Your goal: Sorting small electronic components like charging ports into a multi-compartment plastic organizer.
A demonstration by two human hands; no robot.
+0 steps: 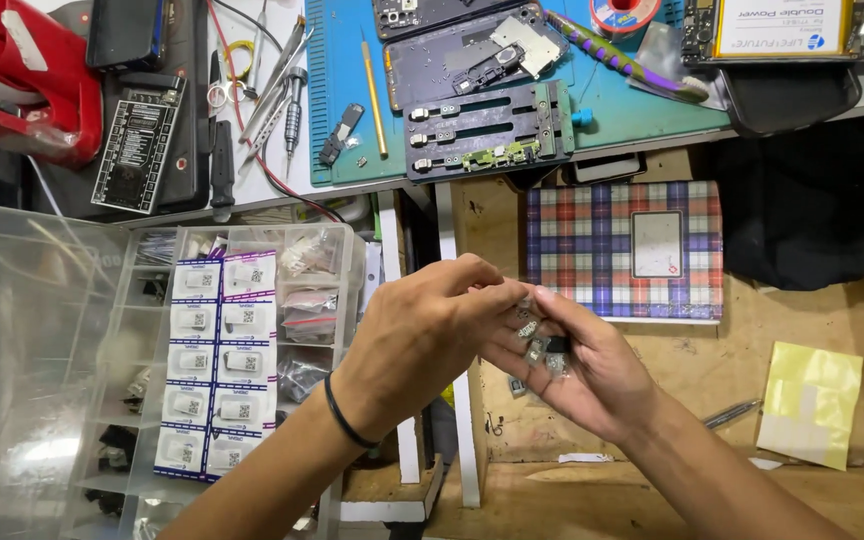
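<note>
Both hands meet over an open drawer below the bench. The right hand [577,365] lies palm up, cupped, with a small heap of clear parts bags [537,345] across its fingers; each bag seems to hold a tiny metal or dark component, though the bags are too small to tell which. The left hand [422,330], a black band at its wrist, comes in from 9 o'clock with fingertips pinched on the top of that heap, at about the 11 o'clock edge of the right palm. So the left is closed in a pinch on a bag and the right is half open, carrying the rest.

At 9 o'clock of the hands stands an open organizer box [252,350], its lid [22,370] swung out to the far left. Its middle compartments hold rows of white and blue labelled packets, and others hold loose bags. At 12 o'clock, on the bench [352,190], a blue mat [622,110] carries a dark board holder [487,130], a phone back, and tweezers. A plaid notebook [624,250] lies at 1 o'clock and a yellow sheet [812,400] at 3 o'clock.

As a judgement: sorting through the bags is midway. Several are out of the box and gathered in the palm, one is being picked at, and none appears set apart yet. The box is open and the board in the holder sits untouched.
</note>
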